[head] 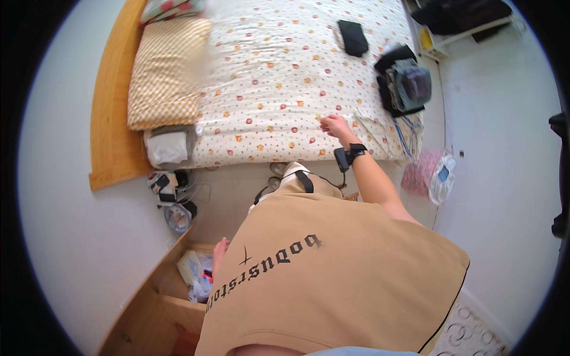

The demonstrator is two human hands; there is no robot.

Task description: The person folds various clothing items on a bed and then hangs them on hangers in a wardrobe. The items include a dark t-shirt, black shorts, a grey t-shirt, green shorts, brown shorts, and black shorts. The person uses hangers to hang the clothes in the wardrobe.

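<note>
My right hand (336, 127) reaches over the near edge of a bed, its fingers loosely bent and holding nothing visible; a black device is strapped to that wrist. Beneath it lies a white patterned bedsheet (271, 84). A pile of folded clothes (409, 84) sits beyond it to the right, with a folded black garment (353, 38) farther back and several hangers (407, 133) by the pile. My left hand (220, 253) is low at my side, mostly hidden by my beige shirt, beside an open wooden cabinet (182, 307) holding a box and plastic bags. What its fingers do is hidden.
A wooden headboard (109, 107), a checked pillow (169, 75) and folded grey and white cloths (168, 147) are at left. Cables and a small bin (178, 218) stand on the floor below them. At right are a pink bag (421, 175) and a rack (472, 31) with dark clothes.
</note>
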